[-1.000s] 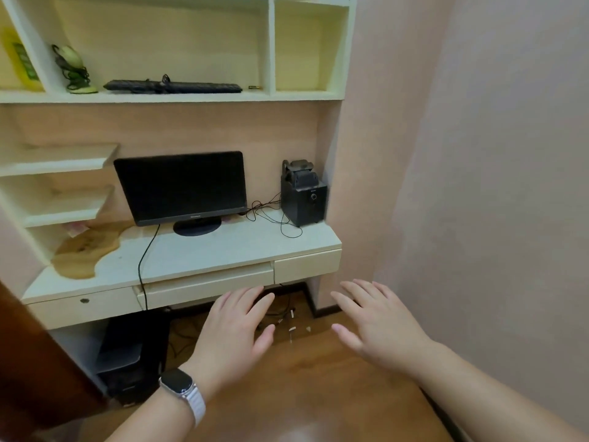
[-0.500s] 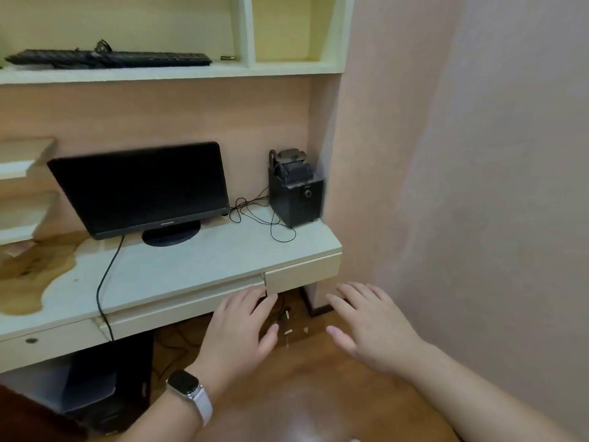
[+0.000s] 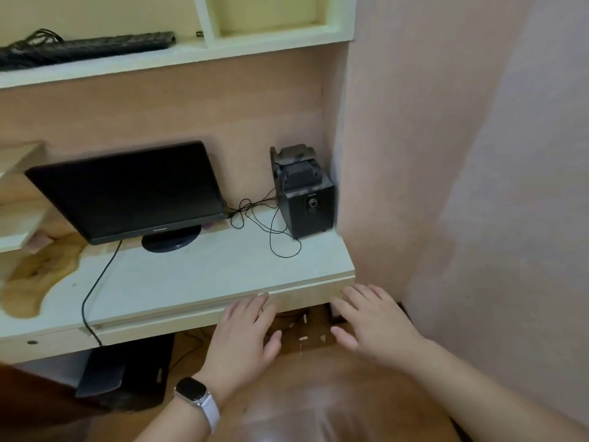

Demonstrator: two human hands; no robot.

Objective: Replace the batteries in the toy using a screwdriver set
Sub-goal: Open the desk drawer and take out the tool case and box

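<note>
Nothing of the task is judged begun, since no toy, batteries or screwdriver set can be seen, and the left hand [image 3: 245, 339] and right hand [image 3: 376, 327] are held spread and empty before a pale desk [image 3: 191, 282] on which a monitor [image 3: 127, 193] and speaker [image 3: 306, 205] are set, in a pink-walled corner.

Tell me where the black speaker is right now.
In the head view the black speaker stands at the back right corner of the desk, right of the monitor, with loose black cables lying between them.
</note>
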